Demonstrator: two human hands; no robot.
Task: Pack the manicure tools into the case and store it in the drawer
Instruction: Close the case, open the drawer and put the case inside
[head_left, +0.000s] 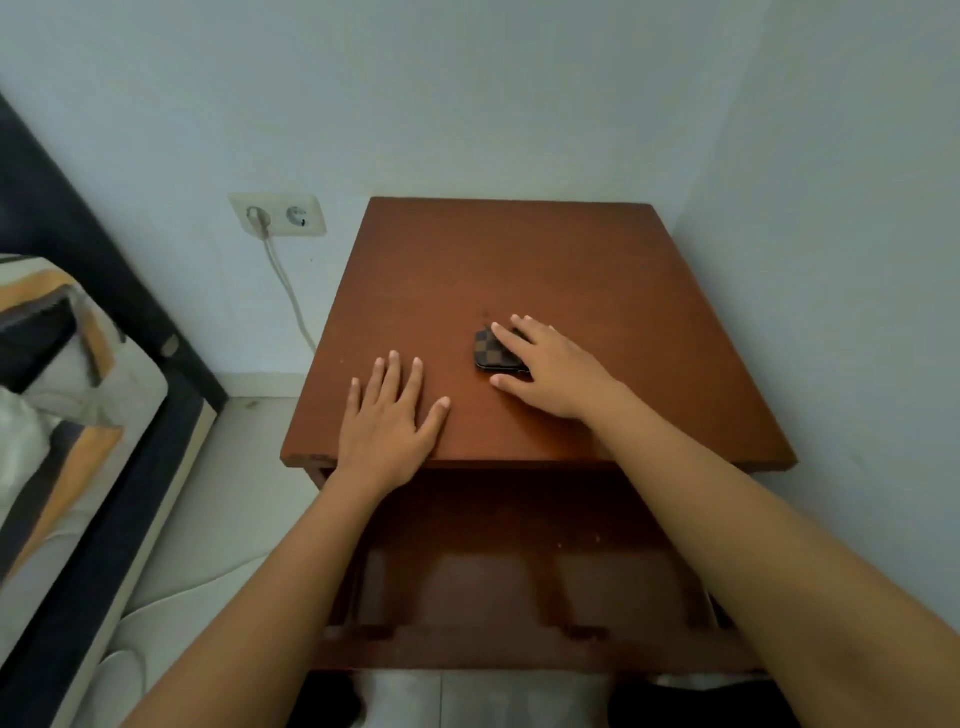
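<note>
On the wooden nightstand, near the middle of its top, we are finding the checkered manicure case lying flat and closed. Our right hand is resting over the case's right half with fingers spread, thumb at its front edge, not yet clamping it. Our left hand is lying open and flat on the nightstand top, just left of the case and apart from it, holding nothing. We are judging the case to be light, fairly stiff and a little slick. Pinching its front and back edges should be secure. No loose tools are showing on the nightstand. The drawer front is sitting below the top's front edge.
</note>
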